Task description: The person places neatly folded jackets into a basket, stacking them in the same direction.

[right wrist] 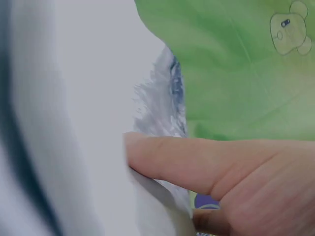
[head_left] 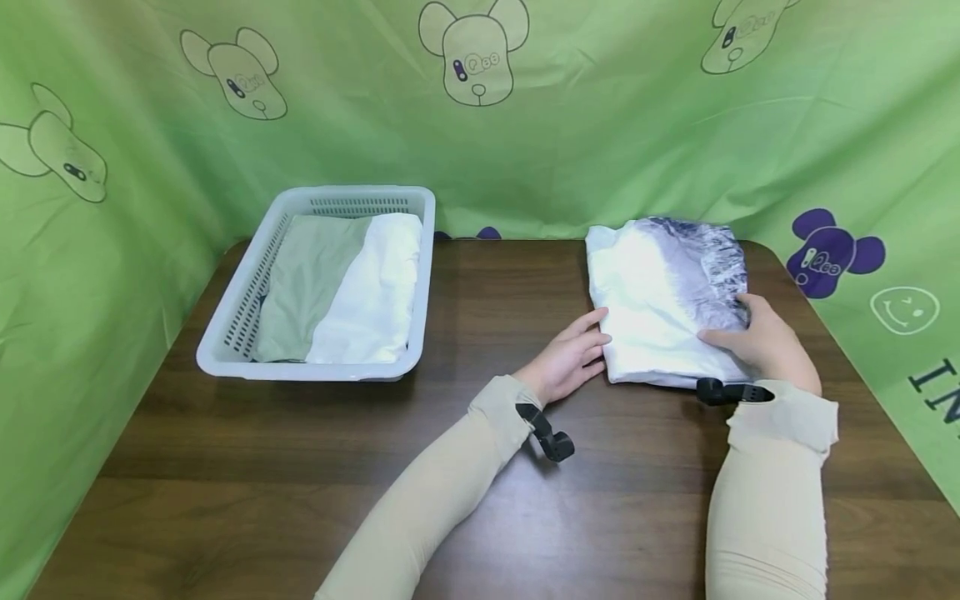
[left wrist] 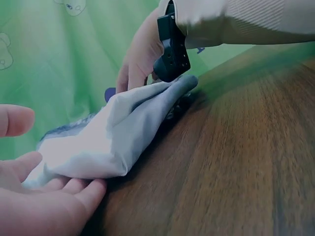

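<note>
A folded white garment (head_left: 648,304) with a purple-grey print at its far right side lies on the right of the table. My right hand (head_left: 772,342) grips its right edge, thumb on top and the other fingers round the side; in the right wrist view the thumb (right wrist: 167,155) presses into the white fabric. At the left edge, my left hand (head_left: 566,358) has its fingers stretched out to the cloth. In the left wrist view those fingertips (left wrist: 93,191) are right at the garment's lower edge, partly beneath it, with the thumb raised apart.
A light grey-blue plastic basket (head_left: 315,371) stands at the back left. Inside lies a folded green and white cloth (head_left: 322,283). Behind the brown wooden table (head_left: 247,500) hangs a green printed curtain (head_left: 585,125), which also runs along both sides.
</note>
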A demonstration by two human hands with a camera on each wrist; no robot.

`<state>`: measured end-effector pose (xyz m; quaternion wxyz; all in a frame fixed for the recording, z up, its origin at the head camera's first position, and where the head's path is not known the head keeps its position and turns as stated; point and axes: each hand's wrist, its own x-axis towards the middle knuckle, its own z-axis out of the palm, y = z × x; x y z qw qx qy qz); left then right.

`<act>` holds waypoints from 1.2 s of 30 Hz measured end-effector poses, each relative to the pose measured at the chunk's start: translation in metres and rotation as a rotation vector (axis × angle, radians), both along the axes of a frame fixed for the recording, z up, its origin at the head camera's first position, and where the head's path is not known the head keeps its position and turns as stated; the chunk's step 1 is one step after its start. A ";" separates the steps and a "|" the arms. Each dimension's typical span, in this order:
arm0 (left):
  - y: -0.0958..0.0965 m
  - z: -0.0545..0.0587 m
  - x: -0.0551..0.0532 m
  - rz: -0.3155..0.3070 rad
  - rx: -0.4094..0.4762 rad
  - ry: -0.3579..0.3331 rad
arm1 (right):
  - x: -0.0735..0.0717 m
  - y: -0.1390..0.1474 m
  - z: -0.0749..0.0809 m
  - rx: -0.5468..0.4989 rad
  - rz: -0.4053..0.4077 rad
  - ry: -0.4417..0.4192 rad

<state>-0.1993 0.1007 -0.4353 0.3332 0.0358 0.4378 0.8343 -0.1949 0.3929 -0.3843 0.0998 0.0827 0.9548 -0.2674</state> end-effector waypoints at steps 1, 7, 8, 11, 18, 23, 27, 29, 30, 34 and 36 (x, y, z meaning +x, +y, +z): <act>-0.002 0.000 0.001 0.001 -0.015 0.010 | -0.001 -0.002 0.001 -0.008 0.019 -0.011; -0.021 0.002 0.001 0.025 -0.098 0.056 | -0.007 -0.011 0.006 -0.056 0.103 -0.066; -0.025 0.003 0.000 0.036 -0.109 0.060 | -0.008 -0.013 0.007 -0.056 0.124 -0.070; -0.035 0.003 -0.002 0.060 -0.158 0.079 | -0.010 -0.019 0.009 -0.081 0.184 -0.084; -0.062 0.005 -0.007 0.000 -0.378 0.219 | -0.013 -0.036 0.012 -0.141 0.295 -0.109; -0.086 0.011 -0.013 -0.103 -0.509 0.346 | -0.014 -0.049 0.014 -0.196 0.362 -0.117; -0.105 0.016 -0.017 -0.173 -0.576 0.403 | -0.014 -0.053 0.016 -0.214 0.359 -0.100; -0.113 0.017 -0.020 -0.207 -0.599 0.401 | -0.013 -0.054 0.017 -0.228 0.336 -0.092; -0.116 0.018 -0.021 -0.221 -0.607 0.398 | -0.013 -0.053 0.017 -0.238 0.318 -0.094; -0.122 0.019 -0.023 -0.245 -0.641 0.410 | -0.014 -0.052 0.016 -0.316 0.249 -0.142; -0.123 0.019 -0.024 -0.221 -0.661 0.428 | -0.015 -0.052 0.013 -0.351 0.223 -0.161</act>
